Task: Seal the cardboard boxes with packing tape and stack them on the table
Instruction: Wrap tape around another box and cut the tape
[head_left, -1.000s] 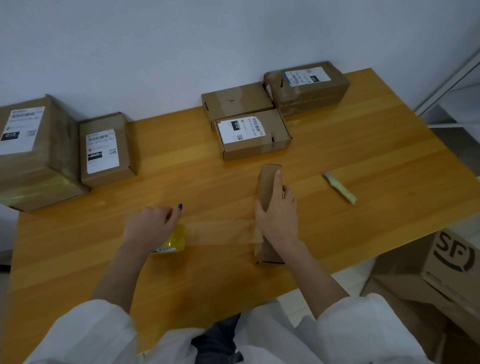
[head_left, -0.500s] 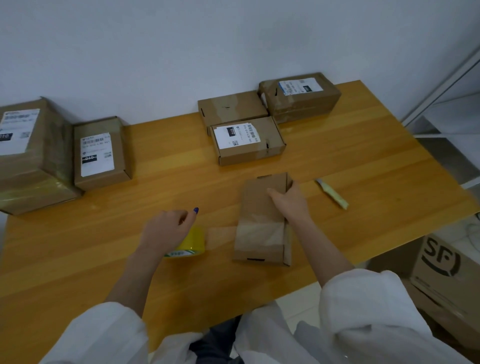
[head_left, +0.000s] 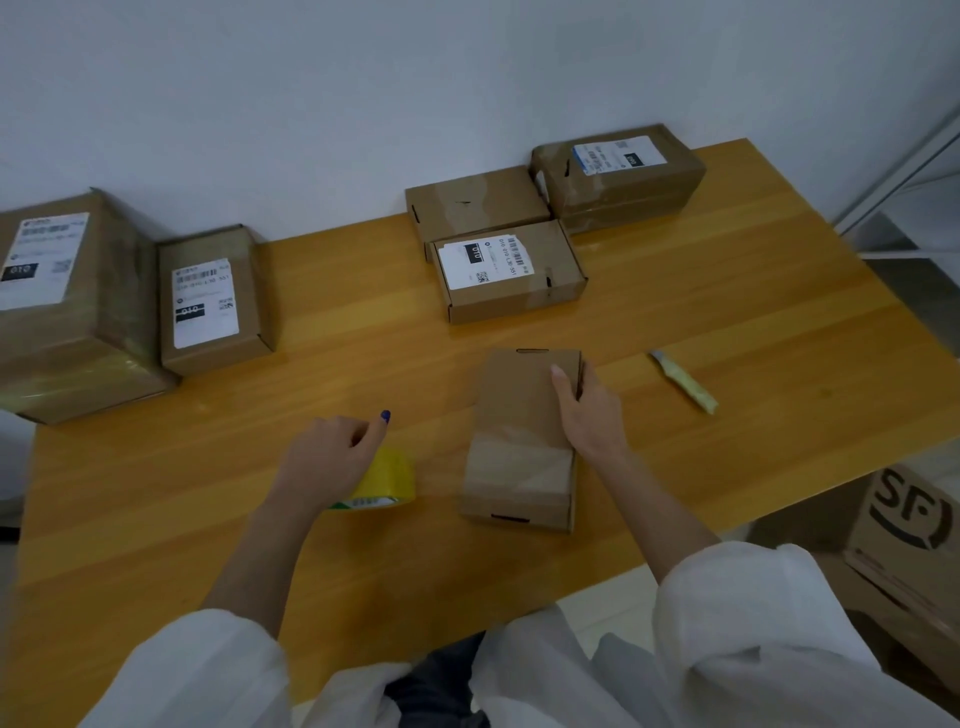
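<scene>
A small brown cardboard box (head_left: 514, 415) lies flat on the wooden table (head_left: 727, 322) in front of me, with a band of clear tape across its near half. My right hand (head_left: 589, 410) grips the box's right edge, thumb on top. My left hand (head_left: 332, 457) holds a yellow roll of packing tape (head_left: 387, 480) on the table, just left of the box. No tape strip shows plainly between roll and box.
Several sealed boxes stand along the wall: a large box (head_left: 67, 306) and a labelled box (head_left: 213, 301) at far left, three boxes (head_left: 511, 270) at back centre-right. A pale green utility knife (head_left: 685, 382) lies right of the box. An SF carton (head_left: 904, 525) sits on the floor, right.
The box, standing on edge one second ago, now lies flat. The stretched tape between roll and box has shortened as my left hand brought the roll closer.
</scene>
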